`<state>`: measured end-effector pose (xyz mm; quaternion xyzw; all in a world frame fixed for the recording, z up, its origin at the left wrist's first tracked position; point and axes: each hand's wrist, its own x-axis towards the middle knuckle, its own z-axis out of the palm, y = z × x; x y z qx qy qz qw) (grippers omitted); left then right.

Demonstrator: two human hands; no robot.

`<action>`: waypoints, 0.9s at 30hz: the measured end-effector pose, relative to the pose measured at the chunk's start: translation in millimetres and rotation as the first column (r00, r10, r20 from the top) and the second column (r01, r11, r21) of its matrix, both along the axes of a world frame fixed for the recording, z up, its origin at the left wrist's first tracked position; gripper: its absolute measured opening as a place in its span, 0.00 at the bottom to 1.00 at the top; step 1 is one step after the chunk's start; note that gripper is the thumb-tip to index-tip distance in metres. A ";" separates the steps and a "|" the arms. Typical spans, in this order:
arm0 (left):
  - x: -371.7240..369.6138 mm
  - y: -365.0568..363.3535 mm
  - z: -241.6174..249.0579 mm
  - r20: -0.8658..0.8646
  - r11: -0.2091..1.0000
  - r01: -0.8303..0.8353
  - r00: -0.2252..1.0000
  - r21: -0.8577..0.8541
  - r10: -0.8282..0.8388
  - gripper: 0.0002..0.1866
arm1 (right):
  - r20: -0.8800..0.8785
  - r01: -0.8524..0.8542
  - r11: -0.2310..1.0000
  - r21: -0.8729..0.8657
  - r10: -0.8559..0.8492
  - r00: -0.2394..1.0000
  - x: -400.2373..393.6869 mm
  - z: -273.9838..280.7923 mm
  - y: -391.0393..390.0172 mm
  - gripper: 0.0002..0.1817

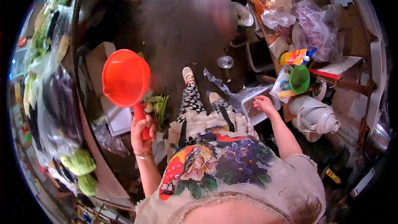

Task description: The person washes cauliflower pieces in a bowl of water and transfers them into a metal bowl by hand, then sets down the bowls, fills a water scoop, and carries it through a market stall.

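My left hand (141, 135) is wrapped round the handle of a red plastic water dipper (125, 76), held up with its bowl away from me. A pouring lip shows on the bowl's left rim, and the inside of the bowl faces the camera. On the other side, my right hand (264, 105) hangs with its fingers loosely apart and nothing in them. It overlaps a pale plastic tub (258, 118) partly covered by clear plastic film.
Bagged vegetables and green cabbages (78, 161) fill the stand on my left. To the right sit a green cup (299, 79), a white thermos-like jug (314, 114) and plastic bags (319, 29). A clear bowl (225, 62) lies on the dark floor (166, 29) ahead.
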<state>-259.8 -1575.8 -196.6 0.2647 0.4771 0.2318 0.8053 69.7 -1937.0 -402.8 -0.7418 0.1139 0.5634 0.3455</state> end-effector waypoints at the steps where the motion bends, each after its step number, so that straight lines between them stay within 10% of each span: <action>1: 10.8 11.2 -0.7 0.005 0.999 0.010 1.000 0.030 -0.010 0.28 | 0.004 0.045 0.999 -0.025 -0.045 0.999 2.7 -4.9 13.0 0.12; 14: 159.1 149.7 -88.0 0.010 0.960 0.280 0.960 0.021 -0.280 0.33 | 0.590 -0.118 0.942 -0.314 0.291 0.753 107.0 -147.1 150.1 0.31; 27: 250.9 132.4 -242.2 -0.138 0.963 0.268 0.953 -0.043 -0.271 0.35 | 0.505 -0.012 0.724 -0.690 0.493 0.708 319.8 -391.3 124.4 0.38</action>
